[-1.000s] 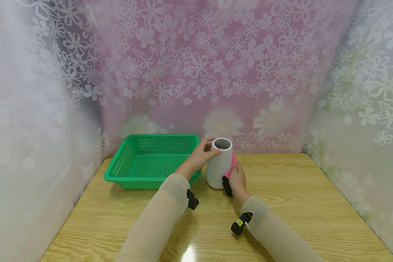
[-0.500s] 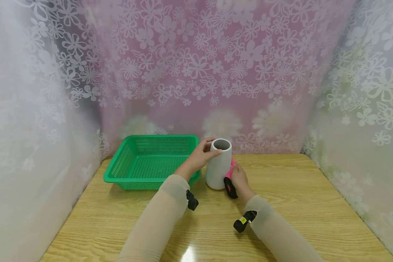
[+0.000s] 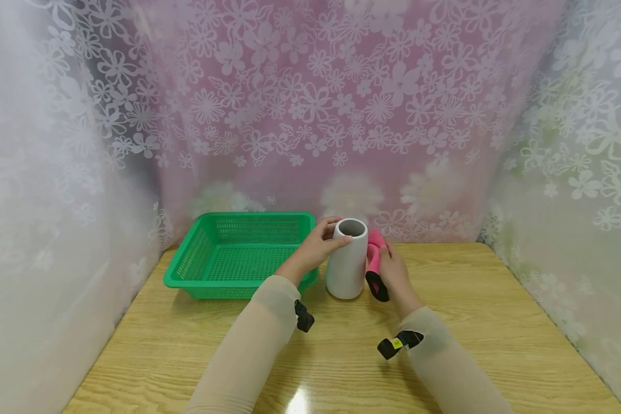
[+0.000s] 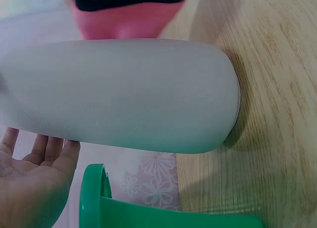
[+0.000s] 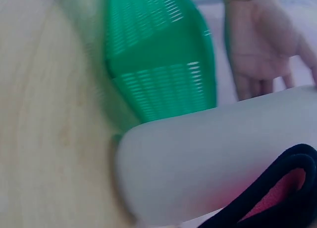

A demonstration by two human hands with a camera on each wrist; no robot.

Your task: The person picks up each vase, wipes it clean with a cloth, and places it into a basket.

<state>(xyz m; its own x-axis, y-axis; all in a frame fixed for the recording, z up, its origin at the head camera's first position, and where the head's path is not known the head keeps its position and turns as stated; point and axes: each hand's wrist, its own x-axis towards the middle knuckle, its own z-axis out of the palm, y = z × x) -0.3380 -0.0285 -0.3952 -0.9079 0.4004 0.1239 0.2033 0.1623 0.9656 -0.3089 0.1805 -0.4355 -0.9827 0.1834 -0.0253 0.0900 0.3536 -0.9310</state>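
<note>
A white vase [image 3: 345,270] with an open, hollow top stands upright on the table. My left hand [image 3: 313,252] holds it near the rim, thumb on the front and fingers round the far left side. Those fingers also show against the vase's side in the left wrist view [image 4: 34,186]. Just right of the vase, my right hand [image 3: 396,277] grips a folded pink cloth with a black edge [image 3: 375,250]. In the right wrist view the cloth's black border [image 5: 285,198] overlaps the vase; whether they touch I cannot tell. The right fingers are mostly hidden.
Left of the vase sits a green plastic basket [image 3: 172,277] with perforated walls, close to my left forearm. The wooden table [image 3: 497,322] extends to the right. Flowered curtains [image 3: 310,115] hang behind and at both sides.
My right hand has moved right and slightly up with the pink cloth, off the vase's near right side, so a gap now shows lower down. The left hand and vase stay put.
</note>
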